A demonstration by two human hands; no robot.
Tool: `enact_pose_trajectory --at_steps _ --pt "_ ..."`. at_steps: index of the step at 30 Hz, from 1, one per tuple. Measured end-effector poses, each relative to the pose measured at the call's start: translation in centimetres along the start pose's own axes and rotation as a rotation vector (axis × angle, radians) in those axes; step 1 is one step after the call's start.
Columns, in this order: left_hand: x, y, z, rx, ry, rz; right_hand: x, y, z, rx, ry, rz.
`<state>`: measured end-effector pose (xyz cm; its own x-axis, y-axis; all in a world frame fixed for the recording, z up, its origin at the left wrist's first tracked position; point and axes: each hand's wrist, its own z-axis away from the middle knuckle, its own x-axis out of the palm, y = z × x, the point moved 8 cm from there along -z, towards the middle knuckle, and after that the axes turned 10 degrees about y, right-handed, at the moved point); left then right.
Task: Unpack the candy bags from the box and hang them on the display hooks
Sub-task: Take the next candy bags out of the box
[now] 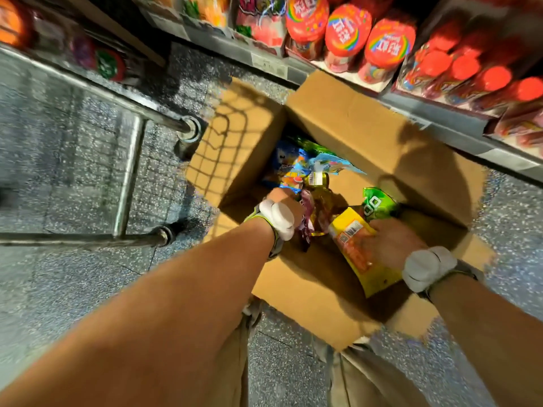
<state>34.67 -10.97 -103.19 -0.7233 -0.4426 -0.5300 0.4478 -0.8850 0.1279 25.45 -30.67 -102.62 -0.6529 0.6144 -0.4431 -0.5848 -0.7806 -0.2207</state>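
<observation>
Open brown cardboard box point(338, 124) sits between metal cart point(129, 177) and shelf edge point(440, 124); left hand point(286, 205) grasps purple bags point(307, 221), right hand point(388, 239) grasps a yellow-orange bag point(357, 254).

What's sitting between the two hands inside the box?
In the head view, a purple and gold candy bag lies between the left hand and the right hand, which holds a yellow and orange bag.

**Words you can read here**

The red round lids point(348, 29) on the shelf have "彩虹" in white on a rainbow, seen upside down. A green bag point(377, 202) in the box shows big white letters like "QQ". The yellow bag point(360, 251) and a gold pack point(317, 180) have barcodes too small to read.
</observation>
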Motion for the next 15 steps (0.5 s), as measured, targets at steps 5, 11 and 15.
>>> enact_pose_trajectory --at_steps 5,11,15 --pt "-6.4 0.1 5.6 0.022 0.192 0.107 -5.1 -4.3 5.3 -0.027 0.028 -0.019" --pt "-11.5 0.2 12.9 0.188 0.211 0.265 -9.8 -7.9 11.4 -0.054 0.206 -0.144" --pt "-14.4 0.6 18.1 0.205 0.164 0.25 -12.7 -11.0 17.0 -0.116 0.261 -0.108"
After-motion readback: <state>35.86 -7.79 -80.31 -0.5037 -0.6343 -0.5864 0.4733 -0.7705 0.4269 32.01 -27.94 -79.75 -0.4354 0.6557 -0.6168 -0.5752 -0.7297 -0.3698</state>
